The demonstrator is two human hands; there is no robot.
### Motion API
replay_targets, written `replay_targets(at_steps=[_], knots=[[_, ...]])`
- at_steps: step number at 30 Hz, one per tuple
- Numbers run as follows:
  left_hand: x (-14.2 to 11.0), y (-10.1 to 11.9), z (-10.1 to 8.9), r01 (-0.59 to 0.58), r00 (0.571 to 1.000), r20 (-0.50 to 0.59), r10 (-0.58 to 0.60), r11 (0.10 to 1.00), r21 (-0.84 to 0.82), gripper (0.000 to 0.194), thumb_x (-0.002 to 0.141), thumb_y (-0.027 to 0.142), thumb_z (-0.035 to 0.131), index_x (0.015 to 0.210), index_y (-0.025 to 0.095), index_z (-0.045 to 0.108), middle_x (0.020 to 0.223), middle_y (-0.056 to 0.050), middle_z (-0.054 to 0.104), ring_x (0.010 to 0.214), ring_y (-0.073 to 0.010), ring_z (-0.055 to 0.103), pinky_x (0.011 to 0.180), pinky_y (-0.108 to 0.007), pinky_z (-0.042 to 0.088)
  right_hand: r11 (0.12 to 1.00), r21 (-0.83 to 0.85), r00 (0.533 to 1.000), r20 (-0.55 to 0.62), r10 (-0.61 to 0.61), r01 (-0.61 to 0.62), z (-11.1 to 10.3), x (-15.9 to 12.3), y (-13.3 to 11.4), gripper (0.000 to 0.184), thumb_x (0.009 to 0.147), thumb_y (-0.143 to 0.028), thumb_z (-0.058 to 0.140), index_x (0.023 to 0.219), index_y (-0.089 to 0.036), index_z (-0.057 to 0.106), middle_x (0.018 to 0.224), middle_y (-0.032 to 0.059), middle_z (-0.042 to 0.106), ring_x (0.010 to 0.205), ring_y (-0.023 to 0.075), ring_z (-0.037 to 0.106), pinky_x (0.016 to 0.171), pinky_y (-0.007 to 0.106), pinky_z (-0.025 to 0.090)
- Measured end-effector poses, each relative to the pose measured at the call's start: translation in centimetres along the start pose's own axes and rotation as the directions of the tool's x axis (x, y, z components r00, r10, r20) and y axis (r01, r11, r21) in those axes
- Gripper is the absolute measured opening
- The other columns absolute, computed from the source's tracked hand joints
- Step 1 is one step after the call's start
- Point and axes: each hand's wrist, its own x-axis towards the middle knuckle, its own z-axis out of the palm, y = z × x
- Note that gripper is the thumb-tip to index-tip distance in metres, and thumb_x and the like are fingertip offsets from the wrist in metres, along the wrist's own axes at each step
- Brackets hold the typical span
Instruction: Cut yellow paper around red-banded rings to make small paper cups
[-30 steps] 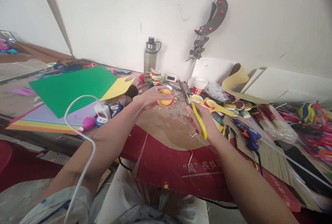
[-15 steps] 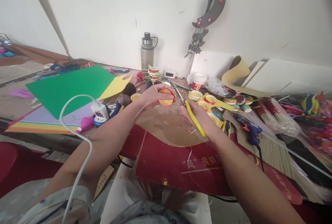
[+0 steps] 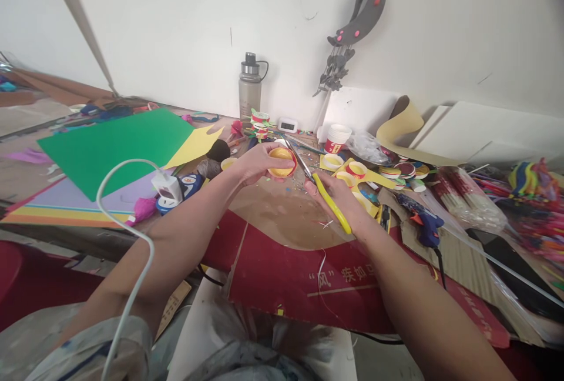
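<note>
Between the thumb and fingers of my left hand [image 3: 258, 164] is a small round cup piece [image 3: 282, 163], yellow inside with a red and yellow rim, its open side turned toward me. My right hand [image 3: 331, 196] is closed around yellow-handled scissors [image 3: 326, 199]. Their metal blades point up and away, just right of the cup piece; I cannot tell whether they touch it. Further right of the scissors lie similar round pieces [image 3: 356, 170] on yellow paper. Below both hands is a red and brown cardboard sheet [image 3: 282, 269] with small scraps on it.
Green paper [image 3: 114, 146] and a white cable with a charger [image 3: 165, 186] are on the left. A bottle [image 3: 249, 90] stands by the wall, with stacked paper cups [image 3: 337, 139] to its right. A blue glue gun [image 3: 425, 222] and a black phone [image 3: 513, 269] lie at the right.
The cup piece has turned slightly in my left hand, showing more of its yellow inside. The scissors have shifted very little, and the view has moved slightly.
</note>
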Motion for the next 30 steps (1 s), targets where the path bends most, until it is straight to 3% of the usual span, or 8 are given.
replay_targets(at_steps=[6,15,30], knots=[[-0.01,0.06,0.01,0.008,1.0,0.003,-0.008,1.0,-0.01,0.063,0.047,0.033,0.104,0.096,0.014,0.068,0.086,-0.002,0.071,0.072,-0.0144,0.068,0.059,-0.028,0.059,1.0,0.009,1.0,0.008,-0.022,0.022,-0.14,0.0,-0.3,0.048,0.097,-0.067,0.052,0.076,-0.024,0.047,0.07,-0.0012,0.052,0.064,0.0151,0.044,0.06,0.03,0.033],[-0.02,0.03,-0.08,0.004,1.0,0.014,-0.004,1.0,0.011,0.058,0.05,0.034,0.103,0.093,0.014,0.069,0.085,-0.003,0.071,0.073,-0.0147,0.068,0.06,-0.027,0.058,0.995,-0.098,0.999,-0.016,-0.029,0.028,-0.08,0.17,0.1,0.044,0.094,-0.063,0.052,0.074,-0.025,0.045,0.064,-0.0027,0.047,0.059,0.0142,0.037,0.06,0.03,0.032],[-0.2,0.45,-0.04,0.021,1.0,0.017,-0.021,1.0,0.021,0.057,0.048,0.033,0.103,0.09,0.014,0.069,0.086,-0.003,0.07,0.073,-0.0137,0.066,0.06,-0.027,0.059,0.997,-0.075,0.999,0.007,-0.034,0.034,-0.11,-0.05,-0.42,0.044,0.098,-0.063,0.049,0.076,-0.025,0.044,0.067,-0.0024,0.049,0.061,0.0146,0.04,0.059,0.03,0.032]])
